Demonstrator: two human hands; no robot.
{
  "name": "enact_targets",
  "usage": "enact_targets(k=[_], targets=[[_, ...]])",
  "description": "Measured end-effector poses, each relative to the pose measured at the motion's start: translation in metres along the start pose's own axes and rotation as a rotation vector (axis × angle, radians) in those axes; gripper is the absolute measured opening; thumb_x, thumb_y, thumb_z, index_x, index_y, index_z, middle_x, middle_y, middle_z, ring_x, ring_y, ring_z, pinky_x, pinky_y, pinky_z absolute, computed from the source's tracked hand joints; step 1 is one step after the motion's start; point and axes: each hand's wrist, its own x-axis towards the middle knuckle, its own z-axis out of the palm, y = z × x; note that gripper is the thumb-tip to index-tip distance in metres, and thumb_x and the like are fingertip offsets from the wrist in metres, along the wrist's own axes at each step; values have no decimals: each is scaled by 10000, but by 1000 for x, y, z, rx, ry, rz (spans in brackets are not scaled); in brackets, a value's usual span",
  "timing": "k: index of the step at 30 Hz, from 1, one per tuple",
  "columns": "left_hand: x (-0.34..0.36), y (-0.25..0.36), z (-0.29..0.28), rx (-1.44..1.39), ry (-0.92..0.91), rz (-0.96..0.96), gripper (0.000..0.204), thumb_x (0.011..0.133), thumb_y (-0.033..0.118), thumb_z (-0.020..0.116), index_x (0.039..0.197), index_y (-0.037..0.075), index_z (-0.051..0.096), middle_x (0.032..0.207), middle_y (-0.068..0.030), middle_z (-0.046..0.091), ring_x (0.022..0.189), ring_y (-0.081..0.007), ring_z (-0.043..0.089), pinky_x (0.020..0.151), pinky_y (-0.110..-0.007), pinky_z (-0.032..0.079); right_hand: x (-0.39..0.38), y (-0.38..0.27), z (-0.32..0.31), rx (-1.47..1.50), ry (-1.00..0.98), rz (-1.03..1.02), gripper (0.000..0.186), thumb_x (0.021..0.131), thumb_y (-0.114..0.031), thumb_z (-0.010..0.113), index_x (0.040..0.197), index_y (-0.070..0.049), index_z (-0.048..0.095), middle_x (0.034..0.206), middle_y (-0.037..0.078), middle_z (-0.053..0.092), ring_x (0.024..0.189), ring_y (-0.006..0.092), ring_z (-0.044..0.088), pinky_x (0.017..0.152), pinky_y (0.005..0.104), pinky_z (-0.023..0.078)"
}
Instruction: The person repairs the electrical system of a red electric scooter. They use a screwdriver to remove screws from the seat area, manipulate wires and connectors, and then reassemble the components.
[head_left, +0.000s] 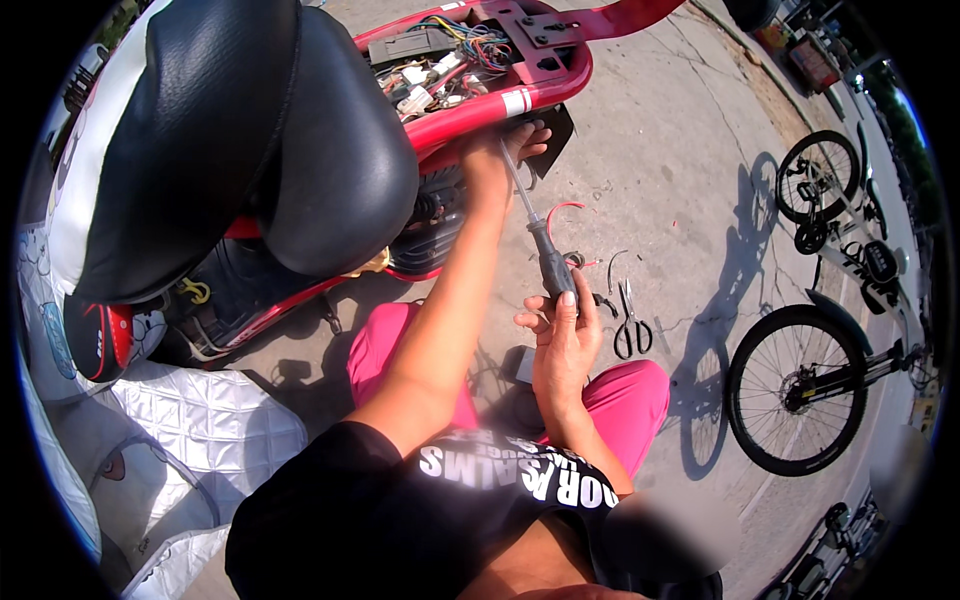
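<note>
In my right hand (568, 345) is a screwdriver (550, 258) with a dark handle, its long metal shaft slanting up and left. My left hand (500, 155) reaches under the red tubular frame (470, 118) of an electric scooter. Its visible fingers are stretched out and apart, beside a dark flat panel (558, 140); part of the hand is in the frame's shadow. The shaft ends at the left palm, and what the tip touches is hidden. Above, an open bay holds bundled coloured wires (465, 45) and white connectors (425, 80).
A black seat (340, 150) stands tilted up at left. Scissors (632, 325) and a red wire piece (562, 212) lie on the concrete ground (660, 170), right of the scooter. A bicycle (800, 390) stands at far right. A silver quilted cover (215, 420) lies at lower left.
</note>
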Motion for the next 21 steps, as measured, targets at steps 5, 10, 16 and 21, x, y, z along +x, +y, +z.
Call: enact_targets(k=[5,10,16,21], targets=[[1,0,2,0,-4,-7,219,886,-49,604,1098,-82,560,960,-178,658,823,-299,707,689,-322,619,0,2,6,54,56,20,607,987,-365,535,1355,95,389,937,147,610,708,194,646,612,294,550],[0,-1,1,6,1,-7,217,887,-50,600,1099,-76,562,949,-176,662,821,-299,707,682,-323,616,-2,-3,-8,93,-88,169,415,1011,-266,489,1250,72,468,1039,142,593,799,186,642,621,311,567],[-1,-1,4,-10,6,-9,207,885,-46,600,1089,-72,571,934,-176,668,811,-297,707,673,-326,613,2,13,-4,166,-34,159,466,987,-349,527,1243,29,437,851,98,556,702,164,572,545,305,482],[-2,2,3,16,14,-3,212,884,-33,610,1089,-72,573,932,-176,673,809,-298,706,671,-326,612,2,5,-7,75,-136,186,402,989,-306,526,1236,2,451,873,77,541,685,137,515,563,267,424]])
